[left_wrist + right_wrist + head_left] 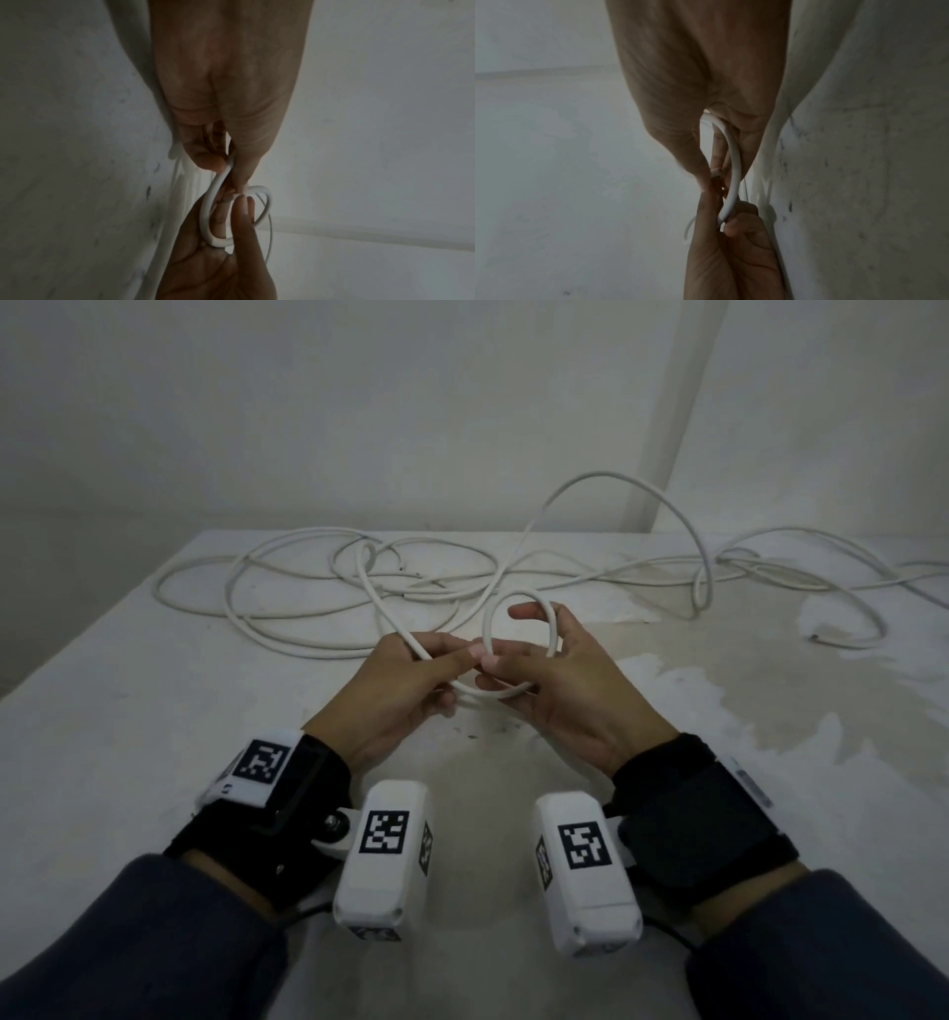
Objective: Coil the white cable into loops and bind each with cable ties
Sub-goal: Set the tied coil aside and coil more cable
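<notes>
Pinching one small loop of white cable [518,649]: left hand [405,690] & right hand [570,690]; rest lies tangled on table [154,711].

one white cable [611,480], two hands, two wrist cameras

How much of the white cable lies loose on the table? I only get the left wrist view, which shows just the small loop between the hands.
Observer: Most of it. In the head view the white cable sprawls in tangled curves across the far part of the table; only the small loop is formed.
Operator: Where does a free end lie?
Observer: One end rests on the table far to the right, apart from both hands.
Operator: Is all the slack flat?
Observer: No. One arch stands up off the table in front of the wall.
</notes>
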The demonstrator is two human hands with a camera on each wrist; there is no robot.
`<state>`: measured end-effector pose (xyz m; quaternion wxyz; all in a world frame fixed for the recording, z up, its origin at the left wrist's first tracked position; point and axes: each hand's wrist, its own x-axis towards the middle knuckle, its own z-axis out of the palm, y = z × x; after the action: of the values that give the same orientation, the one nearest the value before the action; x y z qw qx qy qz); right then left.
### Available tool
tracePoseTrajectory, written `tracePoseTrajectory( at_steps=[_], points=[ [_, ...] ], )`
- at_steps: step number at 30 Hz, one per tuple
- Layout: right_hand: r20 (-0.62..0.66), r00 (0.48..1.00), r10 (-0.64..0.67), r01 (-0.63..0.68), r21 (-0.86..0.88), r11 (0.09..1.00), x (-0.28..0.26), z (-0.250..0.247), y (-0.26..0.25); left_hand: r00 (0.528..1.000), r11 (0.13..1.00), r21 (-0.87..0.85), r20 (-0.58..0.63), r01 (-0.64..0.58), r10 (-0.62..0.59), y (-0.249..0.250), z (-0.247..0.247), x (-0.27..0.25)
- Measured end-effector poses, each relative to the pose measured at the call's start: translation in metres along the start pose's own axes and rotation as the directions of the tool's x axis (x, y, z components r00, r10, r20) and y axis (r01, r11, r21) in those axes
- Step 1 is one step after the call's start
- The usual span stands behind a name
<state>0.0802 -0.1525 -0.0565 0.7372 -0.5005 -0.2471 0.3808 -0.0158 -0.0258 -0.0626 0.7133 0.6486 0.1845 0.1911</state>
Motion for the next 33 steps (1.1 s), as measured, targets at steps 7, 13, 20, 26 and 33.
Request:
tracePoseTrajectory(
  at_steps=[7,13,20,26,33],
  points=[
    [-0.017,1.000,-0.010,0.008,-0.083,0.997,-0.001,0.001,0.000,0.999,1.000,-0.016,-0.021,-0.025,0.024,-0.004,-0.004,0.003],
    [-0.053,0.998,-0.031,0.015,-0.293,0.956,-0.004,0.004,-0.002,0.999,0.997,-0.071,-0.035,-0.037,0.034,-0.001,-0.001,-0.001],
    [0.111,0.994,0.008,0.044,-0.457,0.888,-0.008,0.005,-0.010,0.999,0.999,0.004,0.024,-0.042,0.042,0.006,-0.001,-0.008],
    [-0.001,0.996,-0.088,0.084,-0.314,0.946,-0.007,-0.001,-0.015,0.998,0.983,-0.184,0.060,0.008,0.003,0.009,0.000,-0.007],
    [-0.114,0.991,-0.069,0.088,0.170,0.981,-0.006,0.008,-0.013,0.980,0.867,-0.493,0.196,0.076,0.025,0.013,0.003,-0.009]
  ],
)
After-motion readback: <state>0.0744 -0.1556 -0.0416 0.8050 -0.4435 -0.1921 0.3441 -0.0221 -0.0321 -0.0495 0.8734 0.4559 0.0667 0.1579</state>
